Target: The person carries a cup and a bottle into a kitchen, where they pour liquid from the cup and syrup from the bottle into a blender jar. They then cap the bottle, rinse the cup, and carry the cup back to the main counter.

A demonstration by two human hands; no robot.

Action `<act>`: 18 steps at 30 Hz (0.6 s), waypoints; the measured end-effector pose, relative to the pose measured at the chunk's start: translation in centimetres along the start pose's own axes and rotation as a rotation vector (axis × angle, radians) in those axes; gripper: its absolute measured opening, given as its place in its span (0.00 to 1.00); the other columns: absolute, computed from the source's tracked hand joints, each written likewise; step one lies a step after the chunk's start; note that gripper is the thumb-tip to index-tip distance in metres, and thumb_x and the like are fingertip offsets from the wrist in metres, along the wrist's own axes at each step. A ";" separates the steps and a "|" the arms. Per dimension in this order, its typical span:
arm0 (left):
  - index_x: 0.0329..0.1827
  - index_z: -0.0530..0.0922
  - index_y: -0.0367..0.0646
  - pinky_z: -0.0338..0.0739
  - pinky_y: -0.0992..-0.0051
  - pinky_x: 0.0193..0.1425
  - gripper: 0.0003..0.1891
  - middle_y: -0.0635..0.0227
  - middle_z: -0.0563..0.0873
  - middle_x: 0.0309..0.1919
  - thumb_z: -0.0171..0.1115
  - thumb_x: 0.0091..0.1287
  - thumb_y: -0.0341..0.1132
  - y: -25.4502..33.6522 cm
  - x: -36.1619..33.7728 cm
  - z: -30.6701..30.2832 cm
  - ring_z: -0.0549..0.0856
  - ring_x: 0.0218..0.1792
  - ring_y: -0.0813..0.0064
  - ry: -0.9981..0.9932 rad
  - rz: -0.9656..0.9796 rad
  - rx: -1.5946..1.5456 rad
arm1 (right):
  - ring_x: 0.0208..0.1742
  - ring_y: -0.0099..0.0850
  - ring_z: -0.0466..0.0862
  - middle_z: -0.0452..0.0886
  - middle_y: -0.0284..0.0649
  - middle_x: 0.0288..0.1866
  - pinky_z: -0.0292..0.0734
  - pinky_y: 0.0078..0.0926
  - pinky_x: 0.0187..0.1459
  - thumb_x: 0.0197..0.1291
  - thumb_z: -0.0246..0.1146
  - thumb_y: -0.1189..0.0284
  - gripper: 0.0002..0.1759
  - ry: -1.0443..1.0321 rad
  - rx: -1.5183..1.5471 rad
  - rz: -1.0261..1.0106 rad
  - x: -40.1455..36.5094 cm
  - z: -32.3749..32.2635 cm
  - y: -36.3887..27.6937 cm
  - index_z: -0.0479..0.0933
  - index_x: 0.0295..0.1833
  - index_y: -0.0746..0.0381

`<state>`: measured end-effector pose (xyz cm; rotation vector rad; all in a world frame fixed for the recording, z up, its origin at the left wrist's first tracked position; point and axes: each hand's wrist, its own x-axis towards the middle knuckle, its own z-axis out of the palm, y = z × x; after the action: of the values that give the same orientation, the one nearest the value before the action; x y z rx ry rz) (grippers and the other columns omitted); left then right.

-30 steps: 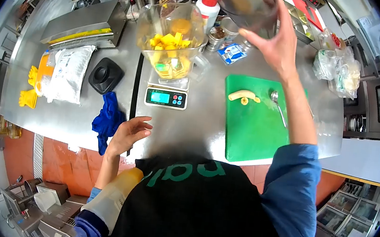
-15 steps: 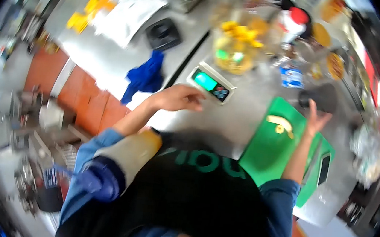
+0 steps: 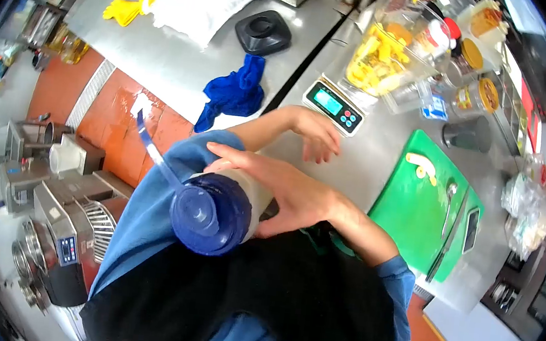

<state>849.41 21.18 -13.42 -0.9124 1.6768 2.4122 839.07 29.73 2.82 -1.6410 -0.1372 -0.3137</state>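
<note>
My right hand reaches across my body, its fingers and thumb around a whitish bottle with a dark blue screw lid and a loose blue strap. The bottle lies against my left upper arm, lid toward me; part of its body is hidden by the hand. My left hand hangs just in front of a digital scale, fingers loosely bent and apart, holding nothing. Behind the scale stands a clear pitcher with yellow chunks in it.
On the right, a green cutting board bears pale curved pieces, a spoon, a knife and a phone. A dark cup, blue cloth, black lid and white bag lie around.
My right hand has left the area by the dark cup and cutting board and come left onto the bottle. The bottle has moved right, its lid now facing me. My left hand has shifted slightly right.
</note>
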 end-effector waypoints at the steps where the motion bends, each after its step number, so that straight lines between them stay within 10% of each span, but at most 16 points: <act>1: 0.63 0.74 0.35 0.84 0.62 0.49 0.25 0.50 0.84 0.51 0.59 0.71 0.44 -0.9 -0.8 -0.3 0.86 0.47 0.60 0.049 0.008 -0.049 | 0.74 0.43 0.65 0.62 0.47 0.75 0.56 0.41 0.74 0.40 0.76 0.68 0.51 0.008 0.002 0.057 -0.1 0.0 -0.2 0.59 0.72 0.65; 5: 0.54 0.80 0.32 0.80 0.72 0.50 0.20 0.59 0.87 0.44 0.63 0.68 0.40 -7.0 -11.1 1.9 0.86 0.44 0.71 0.523 0.476 0.216 | 0.72 0.41 0.68 0.65 0.47 0.72 0.60 0.40 0.71 0.41 0.79 0.65 0.52 0.302 -0.458 0.007 -3.8 0.4 -1.3 0.60 0.71 0.64; 9: 0.50 0.81 0.32 0.80 0.77 0.43 0.13 0.62 0.87 0.39 0.66 0.64 0.29 -2.1 -17.0 10.3 0.85 0.35 0.77 1.292 0.310 -0.127 | 0.60 0.33 0.77 0.73 0.43 0.59 0.72 0.33 0.62 0.33 0.85 0.56 0.58 0.933 -0.527 0.198 -9.5 1.7 1.3 0.61 0.68 0.66; 11: 0.52 0.80 0.33 0.80 0.74 0.44 0.19 0.60 0.86 0.41 0.70 0.60 0.34 3.5 -16.7 13.5 0.85 0.39 0.72 1.308 0.410 0.048 | 0.58 0.35 0.76 0.74 0.43 0.56 0.72 0.37 0.61 0.28 0.86 0.56 0.60 1.238 -0.397 0.149 -11.3 2.3 4.8 0.60 0.66 0.66; 15: 0.55 0.79 0.37 0.77 0.64 0.52 0.33 0.58 0.81 0.50 0.78 0.47 0.44 9.9 -7.4 13.5 0.80 0.52 0.60 1.323 0.903 0.786 | 0.53 0.36 0.77 0.76 0.44 0.51 0.73 0.38 0.53 0.41 0.79 0.56 0.36 1.327 -1.434 0.274 -11.1 1.9 4.5 0.74 0.53 0.63; 17: 0.52 0.80 0.39 0.76 0.62 0.55 0.29 0.61 0.81 0.51 0.77 0.49 0.42 12.6 -2.9 15.4 0.79 0.52 0.57 1.385 0.925 0.649 | 0.53 0.33 0.76 0.76 0.44 0.50 0.73 0.34 0.49 0.54 0.70 0.56 0.26 1.856 0.454 -0.096 -13.3 2.7 9.5 0.74 0.51 0.62; 18: 0.52 0.80 0.39 0.76 0.62 0.55 0.29 0.61 0.81 0.51 0.77 0.49 0.42 12.2 -2.8 15.4 0.79 0.52 0.57 1.370 0.937 0.650 | 0.53 0.33 0.76 0.76 0.44 0.50 0.73 0.34 0.49 0.54 0.70 0.56 0.26 1.869 0.444 -0.106 -13.7 3.2 9.0 0.74 0.51 0.62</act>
<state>840.56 30.42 1.68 -2.1550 3.5971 0.8878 828.89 33.34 -9.85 -0.4143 1.0335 -1.5966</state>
